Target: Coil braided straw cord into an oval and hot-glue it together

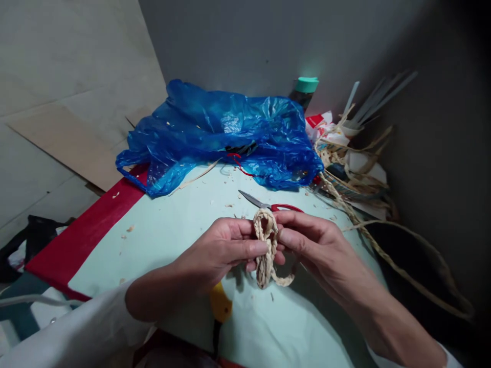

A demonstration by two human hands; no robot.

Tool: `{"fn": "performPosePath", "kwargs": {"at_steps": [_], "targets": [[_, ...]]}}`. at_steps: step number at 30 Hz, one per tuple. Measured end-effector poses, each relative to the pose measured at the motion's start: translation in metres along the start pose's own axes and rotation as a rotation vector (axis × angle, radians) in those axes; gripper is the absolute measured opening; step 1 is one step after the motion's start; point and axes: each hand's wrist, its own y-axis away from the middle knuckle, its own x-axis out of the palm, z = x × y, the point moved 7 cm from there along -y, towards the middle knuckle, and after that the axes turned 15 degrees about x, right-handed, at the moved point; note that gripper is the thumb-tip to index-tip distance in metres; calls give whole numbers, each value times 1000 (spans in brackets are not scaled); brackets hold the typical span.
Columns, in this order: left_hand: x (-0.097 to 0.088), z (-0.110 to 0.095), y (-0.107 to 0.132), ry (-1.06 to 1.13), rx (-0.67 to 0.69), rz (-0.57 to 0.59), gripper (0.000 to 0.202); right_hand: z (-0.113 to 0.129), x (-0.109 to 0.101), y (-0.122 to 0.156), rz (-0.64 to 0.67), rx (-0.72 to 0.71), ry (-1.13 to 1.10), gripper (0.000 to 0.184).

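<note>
As your left hand [230, 245] and right hand [312, 237] pinched the looped braid [263, 271] near the scissors [264, 205], shaping seemingly needed steadiness next.

The pale, straw-coloured braided cord [263, 273] is folded into a long, narrow loop, held roughly upright between the left hand [226, 248] and the right hand [314, 237]. Its rounded top bend rises just above the left thumb; its lower bend hangs below both thumbs. One length curls out beneath the right fingers.
</note>
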Motion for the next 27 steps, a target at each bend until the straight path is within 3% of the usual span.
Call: {"fn": "performPosePath", "kwargs": {"at_steps": [2,7,17,23,27], "targets": [[1,1,0,9,-18,17,23,-2,4,-1,63,17,-53,15],[-1,2,0,-2,-27,20,19,-1,5,-2,79,-6,-96,12],[-1,1,5,-137,-119,-1,11,-2,7,-2,96,46,43,10],[-4,-1,5,-256,-73,-29,13,-2,12,0,49,32,87,17],[-8,-2,5,-259,-39,-75,11,8,8,5,-71,-40,333,16]]}}
